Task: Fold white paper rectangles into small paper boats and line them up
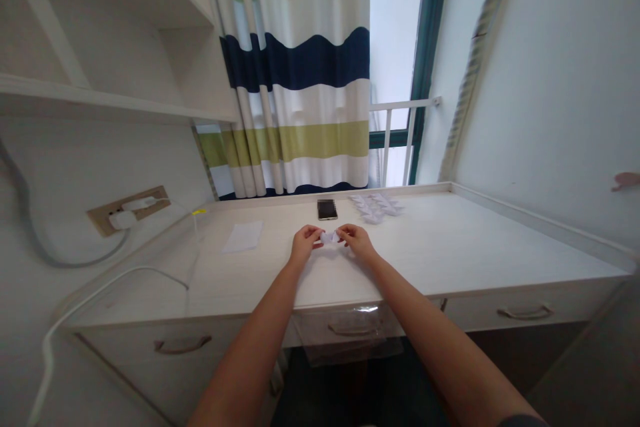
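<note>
Paper, small, white and folded, held up between left hand and right hand, just over the near middle part of the white desk. At its left end, a pinch by the left hand, with thumb and fingertips nearly closed and the other fingers loosely curled. At its right end, a matching pinch by the right hand, with fingertips closed on the edge and the remaining fingers bent. Near each other, but not touching, with only the paper in between. Too small to tell exactly which fingers press on it, or the full shape of the folds.

Beyond the hands, near the back edge of the desk, a dark phone, lying flat. Just right of the phone, a group of white folded pieces, pointed and set close together. To the left of the left hand, well apart from it, a flat white sheet; impossible to tell whether single or stacked. Behind the desk, a striped curtain in green, white and navy. On the wall at left, a socket panel with white plugs in it.
</note>
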`<state>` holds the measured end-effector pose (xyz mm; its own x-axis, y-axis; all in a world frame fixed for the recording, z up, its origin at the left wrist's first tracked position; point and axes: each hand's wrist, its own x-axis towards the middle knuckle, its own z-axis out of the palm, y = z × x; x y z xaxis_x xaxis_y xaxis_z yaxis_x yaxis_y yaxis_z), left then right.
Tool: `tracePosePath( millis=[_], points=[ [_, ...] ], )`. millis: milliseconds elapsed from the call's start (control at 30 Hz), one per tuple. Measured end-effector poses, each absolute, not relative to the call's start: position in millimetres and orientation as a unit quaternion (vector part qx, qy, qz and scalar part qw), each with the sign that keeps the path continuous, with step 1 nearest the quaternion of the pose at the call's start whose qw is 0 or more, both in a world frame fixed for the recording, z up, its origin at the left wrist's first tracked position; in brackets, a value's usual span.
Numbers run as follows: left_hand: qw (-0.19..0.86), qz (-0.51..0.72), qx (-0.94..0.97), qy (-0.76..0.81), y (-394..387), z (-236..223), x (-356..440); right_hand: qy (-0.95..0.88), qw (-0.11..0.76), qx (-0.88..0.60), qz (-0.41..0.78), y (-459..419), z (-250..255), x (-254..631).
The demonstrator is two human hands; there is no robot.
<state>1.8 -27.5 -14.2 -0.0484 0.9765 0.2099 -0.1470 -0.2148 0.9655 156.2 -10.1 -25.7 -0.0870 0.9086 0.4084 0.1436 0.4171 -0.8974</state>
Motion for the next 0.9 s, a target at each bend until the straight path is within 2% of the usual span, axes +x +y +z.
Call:
tracePosePath(
  millis=[133, 300, 600, 900],
  points=[
    [0.451, 0.608, 0.512, 0.406, -28, -14, 4, -0.59, 0.589, -0.388, 0.392, -5, -30, 153],
    [0.401, 0.577, 0.583, 0.407, -31, -14, 8, -0.575, 0.599, -0.371, 0.416, -2, -34, 152],
    [0.438, 0.558, 0.584, 0.394, -27, -19, 8, -0.538, 0.625, -0.358, 0.437, 1, -34, 152],
    [0.414, 0.601, 0.561, 0.391, -24, -18, 6, -0.519, 0.592, -0.339, 0.515, -12, -24, 153]
  ],
)
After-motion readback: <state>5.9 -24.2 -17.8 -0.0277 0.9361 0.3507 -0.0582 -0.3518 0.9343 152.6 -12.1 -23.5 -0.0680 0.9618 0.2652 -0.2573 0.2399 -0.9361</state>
